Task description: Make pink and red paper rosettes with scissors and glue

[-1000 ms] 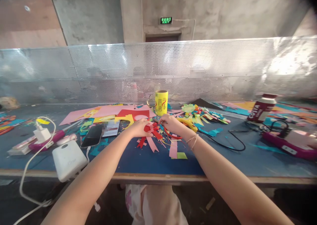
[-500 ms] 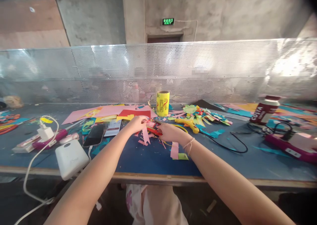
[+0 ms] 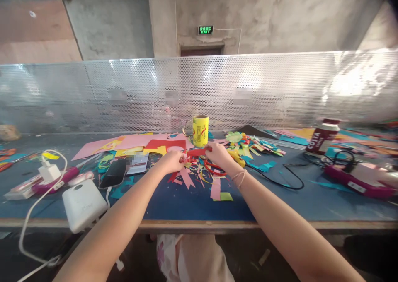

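Observation:
A short red paper strip (image 3: 198, 152) stretches between my two hands above the table. My left hand (image 3: 173, 162) is closed, its fingers pinching the strip's left end. At the other end, the fingers of my right hand (image 3: 219, 155) are pinched together on the red paper. Red-handled scissors (image 3: 215, 168) lie on the table just below my right hand, their blades hidden among scraps. Under my left hand hangs or lies a pink paper strip (image 3: 187, 177); I cannot tell which. Another pink strip (image 3: 215, 188) rests closer to the table's front edge.
A yellow cardboard tube (image 3: 200, 131) stands behind my hands. Paper scraps (image 3: 256, 143) and a yellow glue gun (image 3: 236, 157) are to the right, with a brown bottle (image 3: 323, 137) beyond. On the left are a phone (image 3: 113, 174), a white power bank (image 3: 83, 204) and cables.
My right hand has let go of the scissors, which now lie on the table. It has moved up and right and pinches the red strip. The view has shifted slightly.

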{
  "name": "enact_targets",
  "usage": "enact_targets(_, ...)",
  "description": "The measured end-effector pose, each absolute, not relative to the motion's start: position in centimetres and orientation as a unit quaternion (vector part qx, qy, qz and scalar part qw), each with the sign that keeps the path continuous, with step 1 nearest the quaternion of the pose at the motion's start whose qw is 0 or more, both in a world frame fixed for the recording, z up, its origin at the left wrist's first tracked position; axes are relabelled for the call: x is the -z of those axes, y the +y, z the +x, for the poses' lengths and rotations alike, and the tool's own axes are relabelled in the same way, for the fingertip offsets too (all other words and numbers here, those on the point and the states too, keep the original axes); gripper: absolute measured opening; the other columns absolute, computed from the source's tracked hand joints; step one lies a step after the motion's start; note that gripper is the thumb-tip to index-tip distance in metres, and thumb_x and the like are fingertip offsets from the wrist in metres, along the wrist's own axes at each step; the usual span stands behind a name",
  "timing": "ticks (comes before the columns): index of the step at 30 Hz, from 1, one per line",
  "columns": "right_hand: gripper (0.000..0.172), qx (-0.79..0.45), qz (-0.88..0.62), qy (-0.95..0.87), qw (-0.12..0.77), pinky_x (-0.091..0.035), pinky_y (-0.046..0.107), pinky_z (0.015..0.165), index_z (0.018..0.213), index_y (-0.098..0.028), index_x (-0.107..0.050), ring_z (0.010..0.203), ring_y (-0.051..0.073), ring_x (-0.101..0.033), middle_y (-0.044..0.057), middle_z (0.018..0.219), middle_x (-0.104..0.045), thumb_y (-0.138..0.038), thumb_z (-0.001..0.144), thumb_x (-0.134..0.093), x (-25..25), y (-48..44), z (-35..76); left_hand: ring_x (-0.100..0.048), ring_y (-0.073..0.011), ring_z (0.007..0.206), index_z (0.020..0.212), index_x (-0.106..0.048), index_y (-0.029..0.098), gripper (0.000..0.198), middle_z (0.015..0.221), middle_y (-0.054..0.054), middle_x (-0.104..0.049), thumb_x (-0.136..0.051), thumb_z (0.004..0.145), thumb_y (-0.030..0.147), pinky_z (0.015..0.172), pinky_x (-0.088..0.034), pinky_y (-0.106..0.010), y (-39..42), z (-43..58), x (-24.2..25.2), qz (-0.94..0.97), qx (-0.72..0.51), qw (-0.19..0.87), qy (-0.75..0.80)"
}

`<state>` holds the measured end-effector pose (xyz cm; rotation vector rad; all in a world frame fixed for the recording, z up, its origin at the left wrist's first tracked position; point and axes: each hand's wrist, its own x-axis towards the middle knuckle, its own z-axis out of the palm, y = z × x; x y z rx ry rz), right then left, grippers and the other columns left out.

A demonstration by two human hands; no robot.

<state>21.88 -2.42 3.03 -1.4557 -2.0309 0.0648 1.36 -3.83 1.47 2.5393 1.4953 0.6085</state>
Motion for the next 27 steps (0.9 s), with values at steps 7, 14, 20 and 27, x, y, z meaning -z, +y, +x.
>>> enact_targets(7, 0.015, -0.19, -0.476, -0.717, 0.472, -0.045, 0.023, 0.057, 0.089, -0.017, -0.056, 0.06, 0.013, -0.061, 0.003, 0.076, -0.066, -0.016, 0.077, -0.046, -2.5, -2.1, 21.2, -0.062, -0.0194, 0.075, 0.076, -0.065, 0.017, 0.023, 0.076, -0.007, -0.066, -0.053, 0.077, 0.037, 0.069, -0.046, -0.029, -3.1, 2.0, -0.8, 0.808, -0.297, 0.138, 0.49)
enact_targets(14, 0.007, -0.062, -0.347, -0.827, 0.438, -0.045, 0.026, 0.067, 0.083, -0.018, -0.053, 0.071, 0.014, -0.057, 0.002, 0.079, -0.058, -0.016, 0.077, -0.052, -1.5, -3.6, 19.4, -0.063, -0.0188, 0.084, 0.089, -0.058, 0.013, 0.032, 0.093, -0.01, -0.064, -0.055, 0.078, 0.043, 0.073, -0.052, -0.034, -3.3, 3.4, -1.1, 0.657, -0.491, 0.406, 0.403)
enact_targets(20, 0.009, -0.034, -0.347, -0.869, 0.352, -0.043, 0.026, 0.074, 0.085, -0.016, -0.058, 0.079, 0.014, -0.055, 0.005, 0.088, -0.056, -0.023, 0.08, -0.054, -2.2, -3.8, 19.8, -0.063, -0.0151, 0.074, 0.082, -0.057, 0.015, 0.016, 0.082, -0.005, -0.065, -0.05, 0.081, 0.029, 0.07, -0.052, -0.03, -2.6, 2.7, -0.8, 0.66, -0.504, 0.359, 0.427)
enact_targets(27, 0.017, 0.05, -0.574, -0.812, 0.095, -0.04, 0.027, 0.068, 0.088, -0.008, -0.061, 0.084, 0.022, -0.059, 0.015, 0.09, -0.062, -0.01, 0.075, -0.05, -2.6, -3.1, 22.2, -0.063, -0.0165, 0.08, 0.083, -0.058, 0.013, 0.011, 0.086, -0.008, -0.066, -0.055, 0.075, 0.02, 0.072, -0.05, -0.028, -2.0, 1.7, -1.0, 0.641, -0.515, 0.282, 0.494)
